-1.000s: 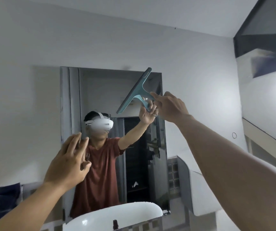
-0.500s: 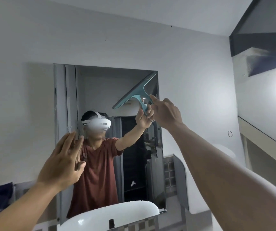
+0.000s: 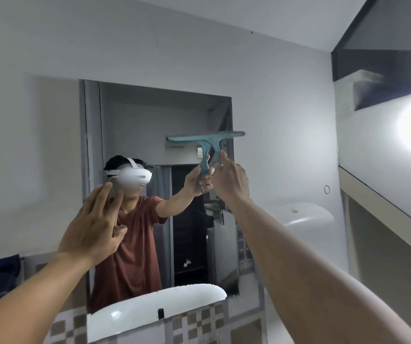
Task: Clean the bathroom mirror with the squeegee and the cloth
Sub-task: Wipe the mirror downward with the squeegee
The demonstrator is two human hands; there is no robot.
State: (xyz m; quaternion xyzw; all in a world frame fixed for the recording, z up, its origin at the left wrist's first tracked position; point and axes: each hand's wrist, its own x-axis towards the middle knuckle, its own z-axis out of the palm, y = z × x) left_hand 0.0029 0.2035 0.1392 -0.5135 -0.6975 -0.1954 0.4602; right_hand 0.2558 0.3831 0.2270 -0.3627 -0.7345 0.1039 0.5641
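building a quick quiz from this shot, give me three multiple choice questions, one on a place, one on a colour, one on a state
1. Where on the mirror is the squeegee? A) lower left B) upper right C) bottom middle
2. What colour is the squeegee? A) teal B) red C) yellow
3. What is the left hand doing? A) gripping the squeegee B) wringing a cloth C) open, fingers spread, holding nothing

1 B: its blade lies level by the mirror's upper right edge, with the right hand gripping the handle.
2 A: blade and handle are teal.
3 C: fingers straight and apart, nothing in them.
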